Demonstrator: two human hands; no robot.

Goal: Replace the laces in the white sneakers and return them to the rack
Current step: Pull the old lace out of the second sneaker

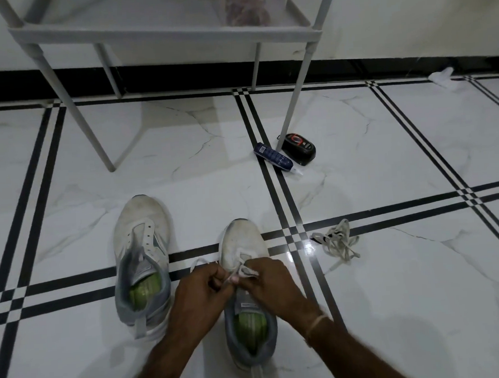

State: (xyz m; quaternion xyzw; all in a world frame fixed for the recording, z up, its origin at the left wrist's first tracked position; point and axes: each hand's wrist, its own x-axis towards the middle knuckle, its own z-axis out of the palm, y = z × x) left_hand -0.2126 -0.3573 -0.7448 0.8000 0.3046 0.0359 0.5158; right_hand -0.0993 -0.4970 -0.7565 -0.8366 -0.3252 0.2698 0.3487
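Note:
Two white sneakers with grey heels and green insoles stand on the tiled floor, toes pointing away from me. The left sneaker (142, 253) has bare eyelets and no lace. Over the right sneaker (242, 241) both my hands work a white lace (244, 272). My left hand (200, 291) pinches one strand of it, and a loop of the lace trails out to the left. My right hand (273, 283) pinches the lace at the eyelets. A loose tangled lace (337, 243) lies on the floor to the right. The white rack (156, 28) stands beyond the shoes.
A blue tube (272, 156) and a black shoe-polish case (299, 148) lie by the rack's front right leg (295, 95). A bag with reddish contents (246, 10) sits on the rack's shelf. Crumpled white scrap (441, 76) lies by the far wall's black skirting.

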